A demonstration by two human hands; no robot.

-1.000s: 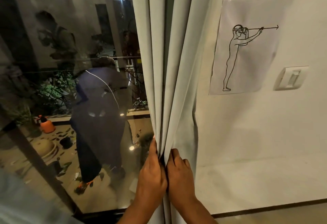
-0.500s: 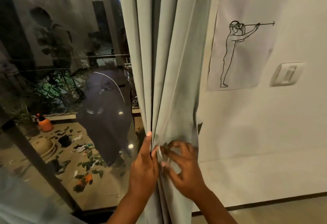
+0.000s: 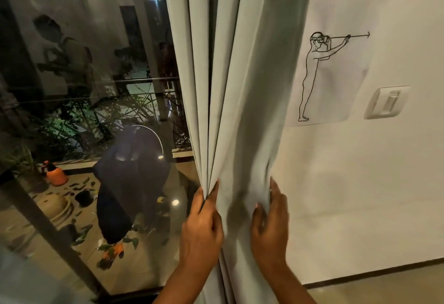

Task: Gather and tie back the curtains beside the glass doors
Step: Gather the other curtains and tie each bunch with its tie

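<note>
The curtain [image 3: 240, 87] is hanging in long pale grey-green folds between the glass door [image 3: 84, 111] on its left and the white wall [image 3: 360, 183] on its right, running from the top of the view down past the bottom edge. Both hands are reaching up from below and holding it at the lower part. The left hand [image 3: 201, 226] is gripping the folds on the glass side, its fingers [image 3: 211, 190] curled and pinching several pleats together. The right hand [image 3: 270, 229] is lying against the wall-side edge of the cloth, its thumb pressing into the front of the fabric and its fingers wrapping round behind the edge, so that they are clamped on the curtain. A broad, loosely creased span of cloth is stretching between the two hands, which are apart.

On the wall, just beside the curtain, a paper sheet [image 3: 334, 63] is showing a line drawing of a standing figure with arms stretched forward. A light switch [image 3: 386, 102] is sitting to the right of that sheet. The glass is showing a dark reflection of a person, with plants and an orange spray bottle [image 3: 56, 175] on the floor outside.
</note>
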